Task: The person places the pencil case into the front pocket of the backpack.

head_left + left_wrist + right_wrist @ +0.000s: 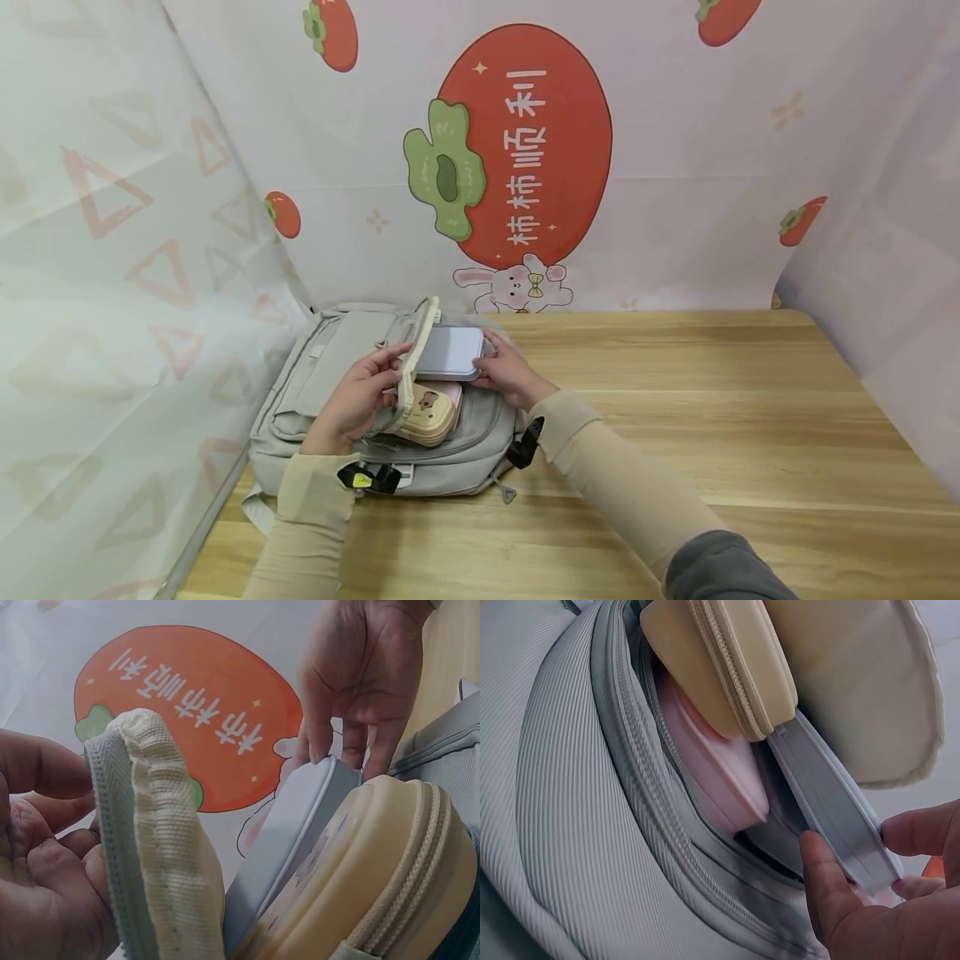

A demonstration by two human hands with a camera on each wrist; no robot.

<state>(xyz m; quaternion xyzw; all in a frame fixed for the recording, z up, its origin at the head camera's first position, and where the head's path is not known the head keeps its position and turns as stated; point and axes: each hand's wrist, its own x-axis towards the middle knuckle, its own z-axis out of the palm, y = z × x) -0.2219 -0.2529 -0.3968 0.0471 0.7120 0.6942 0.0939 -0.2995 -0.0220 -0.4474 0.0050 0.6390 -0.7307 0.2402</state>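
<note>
A grey-green backpack (345,350) lies on the table with one zipped compartment open. My left hand (363,392) pinches the cream-edged flap (161,825) of that compartment and holds it raised. My right hand (510,371) grips the end of a pale blue flat case (452,350), thumb on one face and fingers on the other. The blue case is partly inside the opening. Beside it sits a yellow zipped case (429,417) with a small bear picture. A pink case (712,765) shows behind the yellow one, deeper in the compartment.
The wooden table (712,417) stretches to the right of the backpack. A printed cloth wall (675,167) stands behind, and another (127,292) closes off the left side. A zipper pull (507,493) hangs at the backpack's near edge.
</note>
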